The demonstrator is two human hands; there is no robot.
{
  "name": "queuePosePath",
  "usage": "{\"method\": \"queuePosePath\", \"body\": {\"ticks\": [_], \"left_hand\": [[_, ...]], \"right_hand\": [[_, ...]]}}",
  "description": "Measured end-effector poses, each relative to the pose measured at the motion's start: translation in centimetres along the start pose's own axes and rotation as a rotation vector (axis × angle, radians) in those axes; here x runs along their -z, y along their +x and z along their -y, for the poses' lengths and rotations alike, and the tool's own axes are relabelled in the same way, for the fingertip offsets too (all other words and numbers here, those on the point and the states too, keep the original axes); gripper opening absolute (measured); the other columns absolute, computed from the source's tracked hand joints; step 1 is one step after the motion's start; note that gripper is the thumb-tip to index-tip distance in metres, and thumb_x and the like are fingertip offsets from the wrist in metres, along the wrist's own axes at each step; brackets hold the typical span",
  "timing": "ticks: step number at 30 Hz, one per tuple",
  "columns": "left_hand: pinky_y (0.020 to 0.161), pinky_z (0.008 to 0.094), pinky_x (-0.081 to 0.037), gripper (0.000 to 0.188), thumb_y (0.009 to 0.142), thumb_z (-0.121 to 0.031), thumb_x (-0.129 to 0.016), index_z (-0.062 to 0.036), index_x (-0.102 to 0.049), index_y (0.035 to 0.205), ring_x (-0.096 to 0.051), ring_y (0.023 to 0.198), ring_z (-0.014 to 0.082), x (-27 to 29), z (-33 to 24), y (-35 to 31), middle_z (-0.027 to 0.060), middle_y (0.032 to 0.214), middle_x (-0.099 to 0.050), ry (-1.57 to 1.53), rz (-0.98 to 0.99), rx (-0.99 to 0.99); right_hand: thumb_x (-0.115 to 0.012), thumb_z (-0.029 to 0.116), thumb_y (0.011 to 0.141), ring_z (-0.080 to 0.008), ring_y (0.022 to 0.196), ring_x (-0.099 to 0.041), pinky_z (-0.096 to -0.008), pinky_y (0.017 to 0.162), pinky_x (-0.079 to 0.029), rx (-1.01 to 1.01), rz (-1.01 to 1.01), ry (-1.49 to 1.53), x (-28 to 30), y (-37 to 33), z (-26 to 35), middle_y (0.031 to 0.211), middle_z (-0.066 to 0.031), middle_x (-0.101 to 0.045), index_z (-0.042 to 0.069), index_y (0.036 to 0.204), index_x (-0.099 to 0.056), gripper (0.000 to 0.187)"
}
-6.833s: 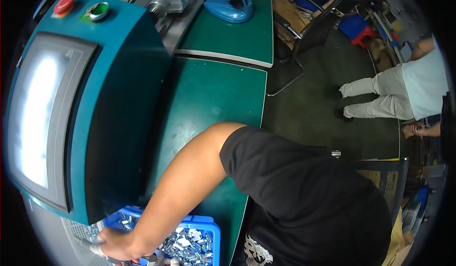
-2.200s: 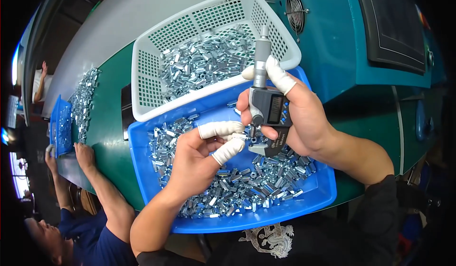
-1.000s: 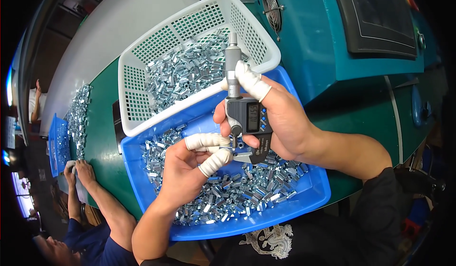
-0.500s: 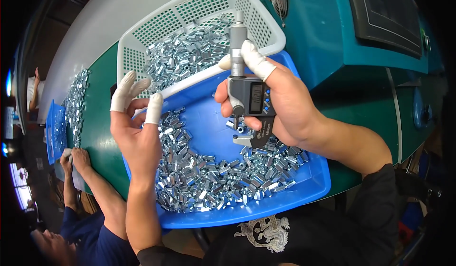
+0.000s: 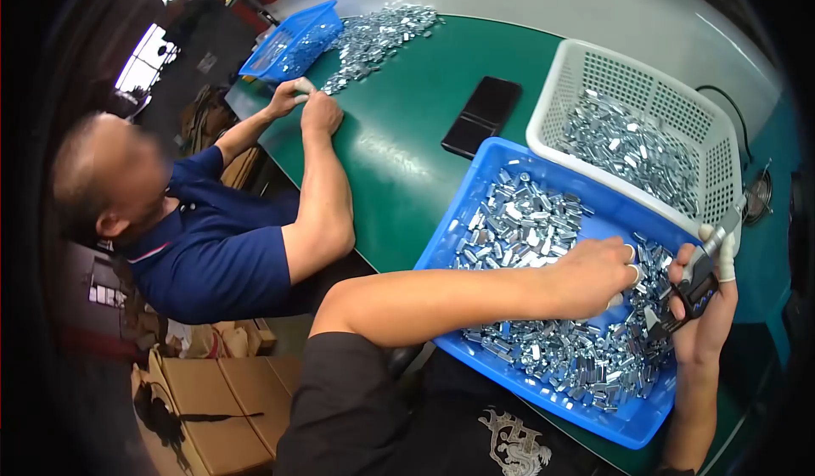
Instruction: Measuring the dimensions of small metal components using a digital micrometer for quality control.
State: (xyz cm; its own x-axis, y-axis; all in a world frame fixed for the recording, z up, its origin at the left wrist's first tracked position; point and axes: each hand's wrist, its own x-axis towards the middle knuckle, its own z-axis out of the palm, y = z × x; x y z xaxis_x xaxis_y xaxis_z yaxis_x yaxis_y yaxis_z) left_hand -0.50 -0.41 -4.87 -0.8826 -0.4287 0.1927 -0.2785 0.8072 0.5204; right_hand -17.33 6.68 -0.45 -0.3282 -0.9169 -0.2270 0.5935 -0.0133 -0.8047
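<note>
My right hand (image 5: 711, 310), white covers on its fingers, grips a digital micrometer (image 5: 698, 287) with a small screen and grey barrel at the right edge of the blue bin (image 5: 450, 343). My left hand (image 5: 592, 279) reaches across inside that bin, knuckles up and fingers curled down near the metal pieces. Its fingertips are mostly hidden, so whatever they hold does not show. Around it lie many small shiny hexagonal metal standoffs (image 5: 543, 349), heaped along the bin's sides, with some blue floor showing.
A white perforated basket (image 5: 556, 123) of similar standoffs stands behind the blue bin. Left of it a black phone (image 5: 482, 118) lies on the green table (image 5: 390, 149). A co-worker (image 5: 212, 221) handles pieces by another heap (image 5: 382, 39) and a blue basket (image 5: 293, 43). Cardboard boxes (image 5: 216, 391) stand lower left.
My view has swung left, showing more of the co-worker and the phone. My left hand, raised with fingers apart before, is now down in the blue bin, curled. The micrometer stays in my right hand.
</note>
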Motion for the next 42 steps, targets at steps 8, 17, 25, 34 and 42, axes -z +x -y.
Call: {"method": "queuePosePath", "body": {"ticks": [8, 17, 25, 34, 42], "left_hand": [[0.07, 0.0388, -0.049, 0.012, 0.074, -0.01, -0.065, -0.0002, -0.062, 0.08, -0.062, 0.079, 0.0311, 2.0, -0.6, 0.8, 0.0156, 0.079, -0.063, -0.297, -0.118, 0.144], [0.065, 0.0254, -0.047, 0.022, 0.077, -0.013, -0.071, 0.0016, -0.066, 0.092, -0.057, 0.069, 0.0103, 2.3, -1.5, 1.2, 0.0051, 0.076, -0.064, -1.005, -0.141, 0.234], [0.069, 0.0275, -0.05, 0.019, 0.078, -0.009, -0.07, 0.0034, -0.065, 0.092, -0.061, 0.076, 0.0117, 1.9, -1.5, 1.1, 0.0081, 0.082, -0.066, -1.01, -0.161, 0.233], [0.069, 0.024, -0.051, 0.018, 0.079, -0.007, -0.07, 0.0045, -0.064, 0.091, -0.063, 0.076, 0.011, 2.5, -2.0, 1.3, 0.0062, 0.081, -0.065, -1.133, 0.032, 0.311], [0.074, 0.0281, -0.053, 0.019, 0.082, -0.005, -0.067, 0.0012, -0.062, 0.099, -0.065, 0.083, 0.0157, 3.9, -2.6, 1.0, 0.0095, 0.091, -0.067, -1.078, 0.093, 0.41]], "right_hand": [[-0.041, 0.035, 0.098, -0.0096, 0.065, -0.054, -0.0151, 0.032, -0.038, 0.038, 0.036, -0.015, 0.3, 0.2, 0.1, 0.081, -0.0069, -0.052, 0.005, 0.114, -0.048, 0.034], [-0.04, 0.035, 0.098, -0.0106, 0.068, -0.053, -0.0156, 0.033, -0.037, 0.062, 0.036, -0.027, 0.6, 0.3, 0.1, 0.083, -0.0072, -0.053, 0.005, 0.116, -0.047, 0.036], [-0.037, 0.038, 0.098, -0.0116, 0.067, -0.055, -0.0168, 0.034, -0.038, 0.056, 0.028, -0.016, 0.3, 0.3, -0.1, 0.084, -0.008, -0.054, 0.005, 0.118, -0.047, 0.04], [-0.037, 0.04, 0.097, -0.0137, 0.066, -0.058, -0.0177, 0.035, -0.039, 0.029, 0.025, 0.022, 0.3, -0.6, 0.8, 0.083, -0.0087, -0.058, 0.006, 0.121, -0.046, 0.042], [-0.036, 0.046, 0.096, -0.0142, 0.066, -0.062, -0.0207, 0.037, -0.04, -0.106, 0.1, 0.071, 0.4, 0.1, 0.9, 0.085, -0.0116, -0.061, 0.006, 0.12, -0.048, 0.048]]}}
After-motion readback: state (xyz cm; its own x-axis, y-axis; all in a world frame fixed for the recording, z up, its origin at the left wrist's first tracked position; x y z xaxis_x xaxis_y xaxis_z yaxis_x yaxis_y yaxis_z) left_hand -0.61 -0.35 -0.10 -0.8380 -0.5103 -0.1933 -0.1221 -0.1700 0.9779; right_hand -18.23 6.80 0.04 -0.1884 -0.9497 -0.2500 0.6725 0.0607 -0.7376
